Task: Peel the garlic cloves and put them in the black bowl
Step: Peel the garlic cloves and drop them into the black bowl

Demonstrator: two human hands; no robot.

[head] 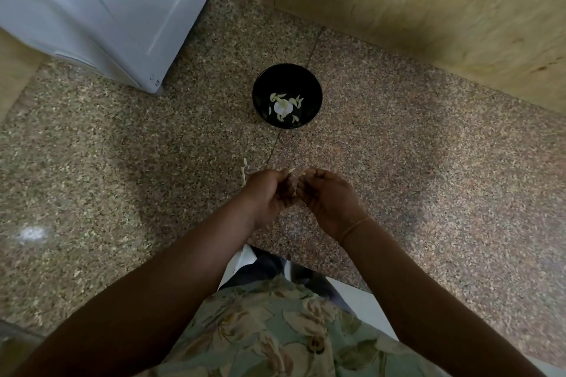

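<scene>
Left hand [269,193]: fingers curled, pinching a small pale garlic clove [289,171] at its fingertips, above the floor.
Right hand [329,196]: fingers curled, just beside the left; whether it grips anything cannot be told.
Black bowl [260,92]: on the speckled floor [122,162] beyond both hands, holding pale garlic pieces [281,107].
White appliance [107,9]: far left corner.

Bowl [260,86]: black. Peeled cloves [281,107] in it: white to pale cream. Garlic clove [290,170] at the left hand [269,193]: pale tan tip. Floor [122,162]: speckled brown, tan and pinkish stone, dark joint line. Appliance [107,9]: pale grey-white. Wall panel [398,9]: yellow-tan wood grain. Shirt [275,330]: pale green, beige-brown leaf print. Trousers [269,266]: dark navy. Wrist band [355,228]: orange-tan.
</scene>
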